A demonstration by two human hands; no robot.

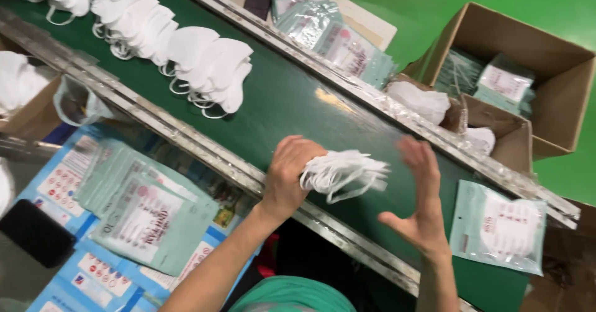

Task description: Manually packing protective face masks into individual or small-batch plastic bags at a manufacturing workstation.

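White folded face masks (343, 173), a small stack, sit above the dark green conveyor belt (279, 101), clamped edge-on in the left hand (287, 172) for squaring; the right hand (419, 191) hovers beside, fingers spread wide, empty.

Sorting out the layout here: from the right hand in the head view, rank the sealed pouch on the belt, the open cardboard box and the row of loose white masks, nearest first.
From the right hand:
1. Sealed pouch, just right of it on the belt.
2. Open cardboard box, beyond the belt's far rail, upper right.
3. Row of loose white masks, far up the belt, upper left.
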